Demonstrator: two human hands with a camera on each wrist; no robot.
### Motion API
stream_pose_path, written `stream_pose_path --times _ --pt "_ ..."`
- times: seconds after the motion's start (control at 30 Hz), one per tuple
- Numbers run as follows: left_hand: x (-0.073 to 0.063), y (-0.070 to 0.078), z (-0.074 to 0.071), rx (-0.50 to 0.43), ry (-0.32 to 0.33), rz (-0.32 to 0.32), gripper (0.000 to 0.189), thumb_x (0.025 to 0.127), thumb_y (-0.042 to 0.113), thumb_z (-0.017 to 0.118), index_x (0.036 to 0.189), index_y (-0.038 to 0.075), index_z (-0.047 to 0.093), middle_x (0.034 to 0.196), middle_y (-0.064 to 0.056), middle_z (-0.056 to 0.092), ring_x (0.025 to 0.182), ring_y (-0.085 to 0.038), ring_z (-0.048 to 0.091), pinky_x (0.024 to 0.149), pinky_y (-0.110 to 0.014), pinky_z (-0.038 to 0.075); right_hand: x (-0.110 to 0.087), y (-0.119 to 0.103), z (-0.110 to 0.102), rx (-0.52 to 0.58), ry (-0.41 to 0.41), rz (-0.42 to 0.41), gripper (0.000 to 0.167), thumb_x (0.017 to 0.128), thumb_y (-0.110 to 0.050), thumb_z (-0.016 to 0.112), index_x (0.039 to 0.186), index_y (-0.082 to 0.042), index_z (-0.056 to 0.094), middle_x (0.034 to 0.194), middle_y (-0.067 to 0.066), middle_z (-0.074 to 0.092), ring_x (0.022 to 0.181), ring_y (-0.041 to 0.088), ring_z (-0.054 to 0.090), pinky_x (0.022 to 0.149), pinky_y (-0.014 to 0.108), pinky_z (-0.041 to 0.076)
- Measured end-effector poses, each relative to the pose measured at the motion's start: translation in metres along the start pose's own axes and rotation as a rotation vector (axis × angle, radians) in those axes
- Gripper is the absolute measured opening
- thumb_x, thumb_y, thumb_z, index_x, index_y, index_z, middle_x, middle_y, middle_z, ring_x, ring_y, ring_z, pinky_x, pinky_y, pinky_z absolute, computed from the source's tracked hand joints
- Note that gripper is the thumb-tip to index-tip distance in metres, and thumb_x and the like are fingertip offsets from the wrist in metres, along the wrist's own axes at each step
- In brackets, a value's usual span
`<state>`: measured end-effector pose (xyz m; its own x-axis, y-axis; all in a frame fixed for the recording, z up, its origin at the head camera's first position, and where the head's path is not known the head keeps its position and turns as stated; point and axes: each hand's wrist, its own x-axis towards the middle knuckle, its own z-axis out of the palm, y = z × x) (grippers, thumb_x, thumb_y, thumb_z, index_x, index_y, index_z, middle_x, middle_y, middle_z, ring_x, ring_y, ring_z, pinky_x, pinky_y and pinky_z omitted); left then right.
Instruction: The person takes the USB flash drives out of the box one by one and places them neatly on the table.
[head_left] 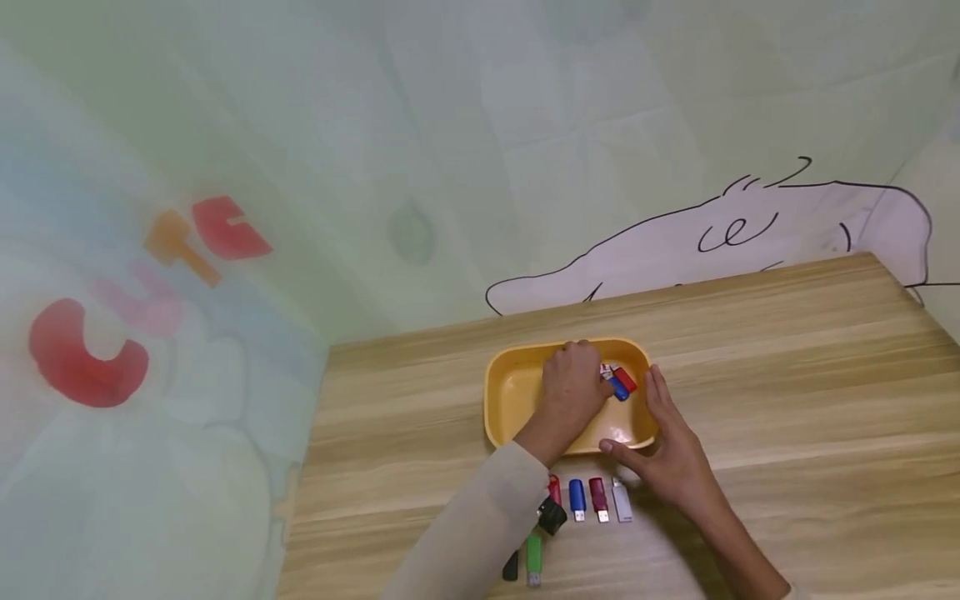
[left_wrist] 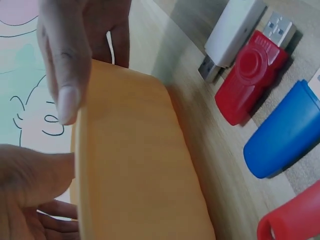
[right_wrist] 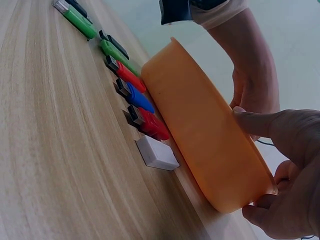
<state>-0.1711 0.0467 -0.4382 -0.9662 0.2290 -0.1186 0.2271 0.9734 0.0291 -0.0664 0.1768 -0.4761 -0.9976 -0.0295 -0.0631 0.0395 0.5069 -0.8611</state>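
Note:
A yellow-orange plastic basin (head_left: 517, 400) stands on the wooden table. My left hand (head_left: 573, 383) reaches down into it with bent fingers, beside a blue USB stick (head_left: 618, 388) and a red USB stick (head_left: 624, 378). Its fingertips are hidden, so whether it pinches anything does not show. At the right end, my right hand (head_left: 678, 454) grips the basin, its thumb at the near rim and its fingers along the side. Outside the near wall lie a white USB stick (left_wrist: 235, 32), a dark red one (left_wrist: 251, 77) and a blue one (left_wrist: 285, 127).
More USB sticks lie nearer the person: a red one (right_wrist: 129, 76), a green one (head_left: 534, 557) and a black one (head_left: 511, 567). A black band with a device (head_left: 551, 517) sits on the left wrist. Behind the table hangs a printed backdrop (head_left: 450, 167).

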Motion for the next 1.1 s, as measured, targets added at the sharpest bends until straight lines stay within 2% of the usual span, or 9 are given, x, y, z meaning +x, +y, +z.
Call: stream_pose_path --times 0.17,0.33,0.5,0.8,1.1 --pt "-0.005 -0.004 -0.007 -0.025 0.002 0.019 0.051 0.084 0.047 0.090 0.110 0.007 0.072 0.100 -0.004 0.072 0.089 -0.015 0.068 0.083 -0.023 0.060 0.001 0.002 -0.001 0.007 0.002 -0.003 0.120 0.084 -0.037 0.092 0.169 -0.005 0.014 0.180 0.013 0.006 0.162 0.047 0.014 0.125 0.067 0.022" --pt "-0.009 -0.010 -0.014 -0.030 -0.021 0.043 0.040 0.084 0.043 0.090 0.095 0.010 0.070 0.103 -0.006 0.069 0.089 -0.017 0.065 0.085 -0.025 0.059 0.000 0.002 -0.001 0.012 0.012 -0.021 0.120 0.082 -0.035 0.093 0.169 -0.003 0.015 0.179 0.014 0.007 0.162 0.048 0.016 0.125 0.067 0.023" --pt "-0.011 -0.016 -0.017 -0.079 -0.032 0.052 0.036 0.084 0.038 0.091 0.084 0.012 0.067 0.102 -0.007 0.067 0.088 -0.018 0.062 0.083 -0.027 0.058 0.000 -0.001 -0.001 0.001 0.000 -0.006 0.120 0.083 -0.036 0.092 0.169 -0.003 0.015 0.180 0.012 0.005 0.162 0.047 0.015 0.125 0.067 0.023" --pt "-0.019 -0.029 -0.023 -0.167 -0.071 0.041 0.031 0.084 0.027 0.091 0.096 0.007 0.071 0.108 -0.008 0.065 0.089 -0.019 0.058 0.084 -0.026 0.059 -0.001 -0.004 0.000 -0.014 -0.026 0.043 0.122 0.085 -0.040 0.091 0.170 -0.007 0.011 0.180 0.009 0.001 0.163 0.045 0.012 0.125 0.066 0.023" --pt "-0.030 -0.038 -0.032 -0.212 -0.055 0.073 0.043 0.084 0.025 0.091 0.114 0.003 0.071 0.115 -0.010 0.066 0.092 -0.018 0.058 0.088 -0.027 0.061 0.000 -0.003 0.000 -0.013 -0.022 0.037 0.121 0.085 -0.040 0.091 0.170 -0.006 0.010 0.180 0.008 0.001 0.164 0.044 0.010 0.126 0.066 0.022"
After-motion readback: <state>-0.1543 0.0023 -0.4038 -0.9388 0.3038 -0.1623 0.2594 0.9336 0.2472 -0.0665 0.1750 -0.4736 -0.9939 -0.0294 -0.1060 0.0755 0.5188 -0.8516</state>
